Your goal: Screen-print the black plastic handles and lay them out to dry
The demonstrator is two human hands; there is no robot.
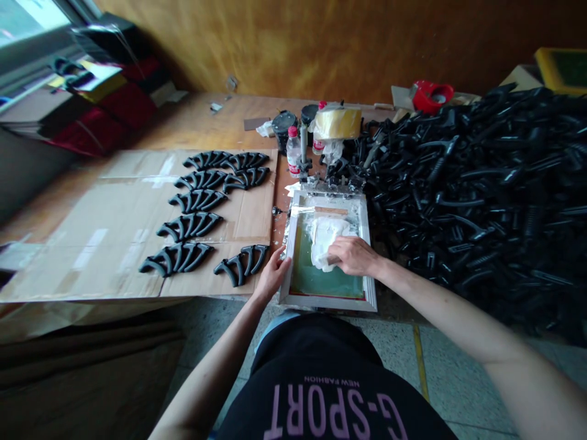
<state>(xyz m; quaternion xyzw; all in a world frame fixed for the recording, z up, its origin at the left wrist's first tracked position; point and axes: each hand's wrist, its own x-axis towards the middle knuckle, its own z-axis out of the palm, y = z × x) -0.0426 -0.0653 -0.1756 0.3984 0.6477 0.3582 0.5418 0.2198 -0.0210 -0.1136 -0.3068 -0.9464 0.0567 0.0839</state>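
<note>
White paste [324, 239] sits in a thick mound on the green mesh of a wooden screen-printing frame [367, 244], which lies at the near edge of the table [197, 116]. The right hand [353, 256] is curled, pressing down at the lower edge of the mound; its palm and fingers hide whatever may lie beneath, so I cannot tell whether it has hold of a tool. The left hand [274, 275] is partly open, its fingers hooked over the frame's left rail.

Black moulded plastic pieces [192, 223] lie in rows on a cardboard sheet [92, 244] just left of the frame, and a large heap of similar pieces [477, 195] crowds its right side. A plastic bottle [293, 153] and a wide tape roll [338, 122] stand beyond it.

The main risk seems to be the frame shifting over the table edge under uneven pressure. Paste could then smear onto the nearby pieces, or a sleeve or wrist could drag through it.
</note>
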